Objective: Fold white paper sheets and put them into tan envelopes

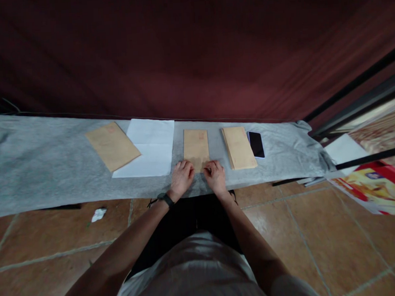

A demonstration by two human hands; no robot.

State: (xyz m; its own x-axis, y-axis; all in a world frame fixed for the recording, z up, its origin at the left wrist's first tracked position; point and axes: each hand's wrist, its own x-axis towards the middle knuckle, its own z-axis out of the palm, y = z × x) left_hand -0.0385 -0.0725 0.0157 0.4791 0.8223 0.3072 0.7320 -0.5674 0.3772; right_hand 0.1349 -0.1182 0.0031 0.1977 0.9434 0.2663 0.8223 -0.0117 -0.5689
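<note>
A brown envelope lies upright in front of me on the grey cloth, with small reddish print near its top right. My left hand, with a dark watch on the wrist, has its curled fingers at the envelope's lower left corner. At the lower right corner, my right hand has its thumb and fingers pinched together on the envelope's near edge. White paper sheets lie to the left, partly under other brown envelopes. To the right is a stack of brown envelopes.
A phone lies beside the right stack. The grey cloth covers a long narrow table. Behind it hangs a dark red curtain. A red and yellow box and metal bars stand at the right. A white scrap is on the tiled floor.
</note>
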